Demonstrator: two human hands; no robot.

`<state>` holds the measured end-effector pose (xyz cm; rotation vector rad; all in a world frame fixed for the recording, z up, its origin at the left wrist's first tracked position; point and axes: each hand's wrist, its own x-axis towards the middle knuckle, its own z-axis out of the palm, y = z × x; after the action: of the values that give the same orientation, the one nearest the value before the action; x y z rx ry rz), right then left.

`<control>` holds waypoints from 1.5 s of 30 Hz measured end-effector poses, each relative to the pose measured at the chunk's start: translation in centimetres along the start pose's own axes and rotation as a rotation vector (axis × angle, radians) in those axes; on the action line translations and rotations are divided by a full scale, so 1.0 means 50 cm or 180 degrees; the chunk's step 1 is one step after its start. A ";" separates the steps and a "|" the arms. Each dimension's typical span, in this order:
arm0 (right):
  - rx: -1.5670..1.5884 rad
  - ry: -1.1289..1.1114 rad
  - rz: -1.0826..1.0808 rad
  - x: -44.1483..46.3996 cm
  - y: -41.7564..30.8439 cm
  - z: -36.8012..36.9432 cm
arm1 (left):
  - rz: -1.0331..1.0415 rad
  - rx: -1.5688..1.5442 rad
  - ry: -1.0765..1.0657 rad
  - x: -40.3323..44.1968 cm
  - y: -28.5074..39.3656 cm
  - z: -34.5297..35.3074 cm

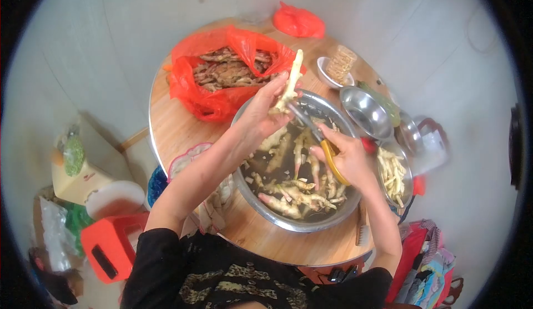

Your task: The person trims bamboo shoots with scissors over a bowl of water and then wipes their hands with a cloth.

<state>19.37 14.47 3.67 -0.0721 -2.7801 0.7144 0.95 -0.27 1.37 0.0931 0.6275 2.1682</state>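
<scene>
Gripping 1 pale root (295,76), L hand (262,108): tilted, nr. upright; prob. light, stiff, damp/slippery, knobs may snap; best hold, thick lower end. R hand (348,156) closed rnd. yellow-handled scissors (331,162), blades nr. L fingertips. Metal basin (300,228) below both.

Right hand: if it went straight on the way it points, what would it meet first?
The scissors in the right hand would likely meet the pale root in the left hand first; the blades look nearly there, though one view leaves depth unclear.
</scene>
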 end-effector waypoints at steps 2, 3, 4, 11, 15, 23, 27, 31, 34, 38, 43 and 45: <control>0.0013 0.0012 -0.0213 -0.010 0.013 0.006 | 0.0055 0.0088 -0.0141 0.009 -0.002 -0.018; 0.0014 0.0032 -0.0423 -0.010 0.011 0.006 | 0.0105 0.0173 -0.0296 0.013 -0.002 -0.024; 0.0014 0.0036 -0.0421 -0.008 0.005 0.000 | 0.0103 0.0176 -0.0297 0.017 -0.002 -0.029; -0.0300 -0.0012 -0.0354 -0.012 0.008 0.013 | -0.0066 0.0005 -0.0600 0.030 -0.001 -0.040; -0.0038 0.0084 -0.0573 -0.019 0.016 0.025 | -0.0112 0.0105 -0.0800 0.029 0.000 -0.041; -0.0341 0.0153 -0.0061 -0.040 0.014 0.058 | -0.0038 -0.0283 -0.0741 0.036 0.002 -0.053; -0.0014 0.0177 -0.0200 -0.037 0.008 0.043 | -0.0100 -0.0316 -0.1191 0.038 0.003 -0.051; -0.0384 0.0603 -0.0322 -0.021 0.000 0.036 | -0.0117 -0.0186 -0.0061 0.020 -0.003 -0.022; -0.0752 0.0333 -0.0666 -0.036 0.002 0.058 | -0.0323 -0.0034 -0.0557 0.029 -0.003 -0.040; -0.0129 0.0132 -0.0374 -0.031 0.020 0.056 | -0.0261 -0.0251 -0.0831 0.024 -0.003 -0.038; -0.0827 0.0168 -0.0583 -0.039 -0.002 0.047 | -0.0331 -0.0357 -0.0744 0.025 0.000 -0.042; -0.0914 0.0227 -0.0766 -0.044 0.001 0.050 | -0.0318 -0.0307 -0.0780 0.033 0.001 -0.048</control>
<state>20.80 13.10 0.97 0.1752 -2.7380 0.2476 -0.81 -0.01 -0.97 0.2660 0.3792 2.0462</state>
